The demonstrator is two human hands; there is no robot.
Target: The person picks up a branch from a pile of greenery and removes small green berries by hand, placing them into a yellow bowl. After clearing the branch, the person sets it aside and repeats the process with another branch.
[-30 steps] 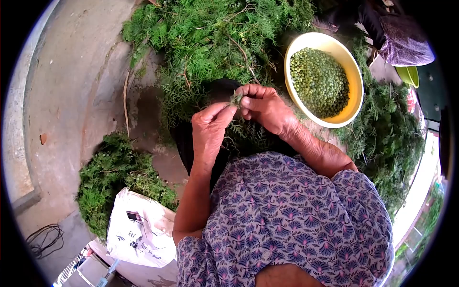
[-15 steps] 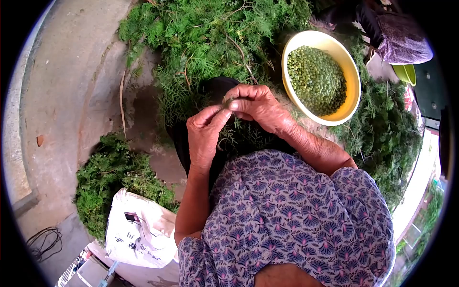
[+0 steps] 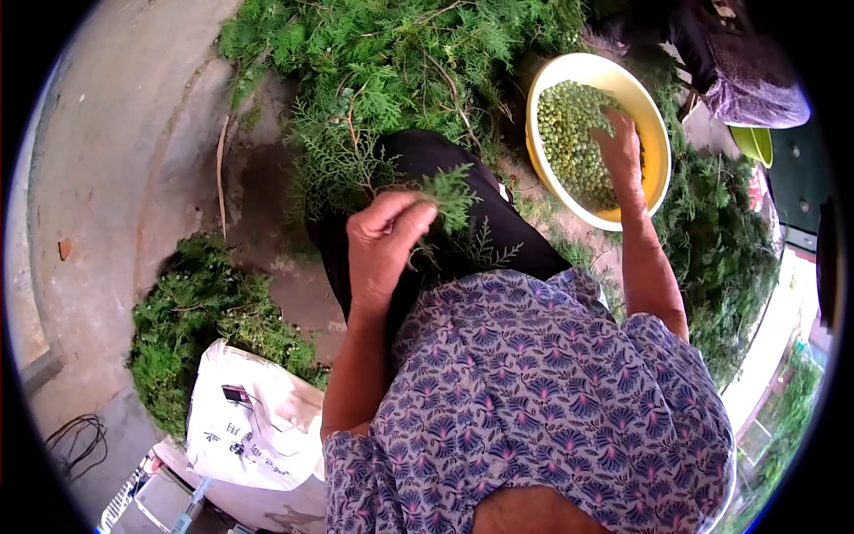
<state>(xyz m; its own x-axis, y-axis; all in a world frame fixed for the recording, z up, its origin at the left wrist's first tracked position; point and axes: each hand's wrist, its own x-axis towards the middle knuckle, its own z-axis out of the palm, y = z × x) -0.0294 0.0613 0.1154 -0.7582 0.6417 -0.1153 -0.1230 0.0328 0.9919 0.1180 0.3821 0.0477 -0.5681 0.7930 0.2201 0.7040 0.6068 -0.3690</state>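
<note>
Green and scale-leaved, one flat, feathery sprig [image 3: 449,191] is what I read in the left hand [image 3: 384,240]. It is clamped between the thumb and curled fingers and stands up above the lap, which is covered in black cloth.

The right hand [image 3: 620,151] reaches into one round yellow bowl [image 3: 569,64] with a smooth, plastic-looking wall. The fingers are stretched out and loosely together, released, and lie on the contents. I cannot tell whether anything lies beneath them. The bowl holds a heap of small, round green berries [image 3: 565,125], too many to count.

I count three masses of the same rough green foliage:
- one large pile [image 3: 400,53] beyond the knees
- one mound [image 3: 191,316] low on the left
- one bank [image 3: 725,240] on the right, past the bowl

The floor [image 3: 116,151] is bare grey concrete, stained and gritty. One white printed sack [image 3: 258,423] lies crumpled beside the left mound. A second person's purple patterned sleeve [image 3: 761,84] shows at the upper right edge.
</note>
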